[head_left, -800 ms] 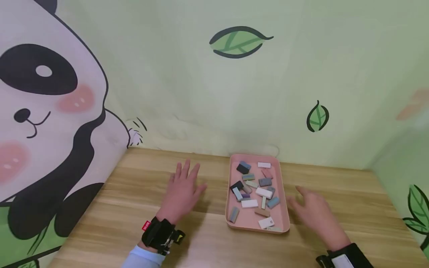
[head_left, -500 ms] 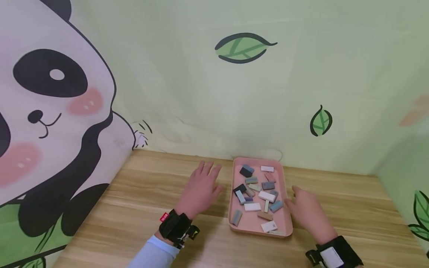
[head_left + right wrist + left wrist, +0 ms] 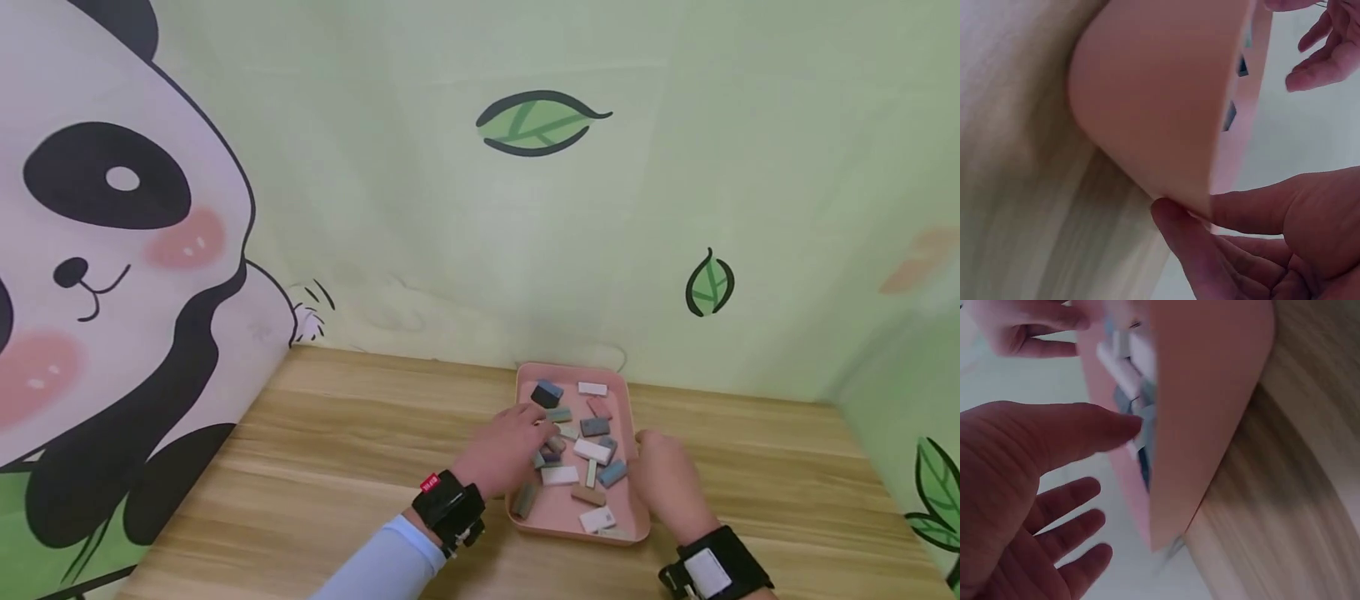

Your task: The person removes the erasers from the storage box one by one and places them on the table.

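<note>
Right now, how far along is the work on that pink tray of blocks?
Early. Done: nothing visibly; all the small blocks lie loose in the pink tray, none on the wooden table. In hand: left hand reaches among the blocks; right hand touches the tray's rim. Left: all of it.

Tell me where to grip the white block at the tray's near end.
Pinch the white block across its narrow width, from straight above: it lies flat, long sides free, but the tray wall beside it blocks a low approach. The left hand is over the tray.
</note>
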`<state>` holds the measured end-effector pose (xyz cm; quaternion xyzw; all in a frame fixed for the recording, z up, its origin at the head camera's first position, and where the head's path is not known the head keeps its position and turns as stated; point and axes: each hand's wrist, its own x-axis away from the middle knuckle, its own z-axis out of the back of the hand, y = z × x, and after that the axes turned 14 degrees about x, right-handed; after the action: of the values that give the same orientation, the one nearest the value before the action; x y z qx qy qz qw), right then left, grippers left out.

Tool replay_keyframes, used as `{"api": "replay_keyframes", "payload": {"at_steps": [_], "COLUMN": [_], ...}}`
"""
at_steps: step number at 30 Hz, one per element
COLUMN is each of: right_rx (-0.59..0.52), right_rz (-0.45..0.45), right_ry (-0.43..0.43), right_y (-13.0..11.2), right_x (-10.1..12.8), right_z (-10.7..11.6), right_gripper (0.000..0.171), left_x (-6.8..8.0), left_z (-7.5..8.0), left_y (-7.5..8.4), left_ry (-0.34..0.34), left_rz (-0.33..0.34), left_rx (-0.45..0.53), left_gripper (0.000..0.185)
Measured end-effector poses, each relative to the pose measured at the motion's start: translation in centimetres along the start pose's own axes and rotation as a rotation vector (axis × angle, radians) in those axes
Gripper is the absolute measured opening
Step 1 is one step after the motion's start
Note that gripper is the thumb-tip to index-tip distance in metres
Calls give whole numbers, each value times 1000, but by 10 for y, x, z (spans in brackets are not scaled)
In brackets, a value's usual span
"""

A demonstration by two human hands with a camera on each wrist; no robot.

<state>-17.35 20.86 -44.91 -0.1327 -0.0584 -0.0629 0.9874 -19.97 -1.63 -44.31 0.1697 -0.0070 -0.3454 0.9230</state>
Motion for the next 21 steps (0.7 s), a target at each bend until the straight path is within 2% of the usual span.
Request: {"api": "replay_keyframes", "payload": {"at_steps": [7, 10, 18, 21], "right_rx": [-62, -84, -33, -29], "right_rz": [-36, -50, -60, -64], "right_ry": [-11, -36, -56, -57], "right_y": [5, 5, 5, 4], "right_x": [-7, -8, -11, -13], "right_z": [-10, -10, -9, -9], "right_gripper": [20, 17, 10, 10], "left_x": [-7, -10, -15, -15], "left_z": [-15, -18, -23, -24], "left_y": [0, -2, -8, -9], "left_ry": [-65, -80, -45, -26], "left_rz": [25, 39, -16, -15], "left_rx": [-5, 1, 0, 6], "left_gripper": [37, 36, 37, 36]}}
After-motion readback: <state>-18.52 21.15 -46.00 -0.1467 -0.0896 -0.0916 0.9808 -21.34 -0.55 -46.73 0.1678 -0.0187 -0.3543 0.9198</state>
